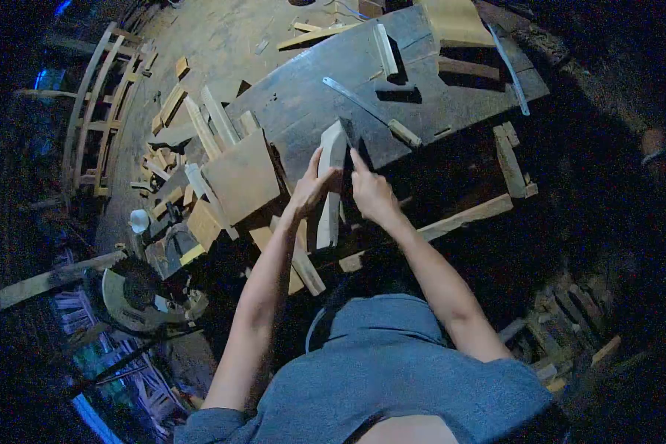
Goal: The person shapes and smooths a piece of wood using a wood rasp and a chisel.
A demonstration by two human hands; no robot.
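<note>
Wooden and pale, the long piece (332, 157) juts past the near edge of the bench (296, 103), clasped by my left hand (312, 189), and from afar I see my right hand (374, 195) beside its far end, whether gripping anything I cannot tell

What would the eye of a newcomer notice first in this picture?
Probably the pale wooden piece near the centre, with the left hand holding it and the right hand beside it. Next, perhaps the round toothed blade at lower left, then the flat brown board left of the hands.
</note>
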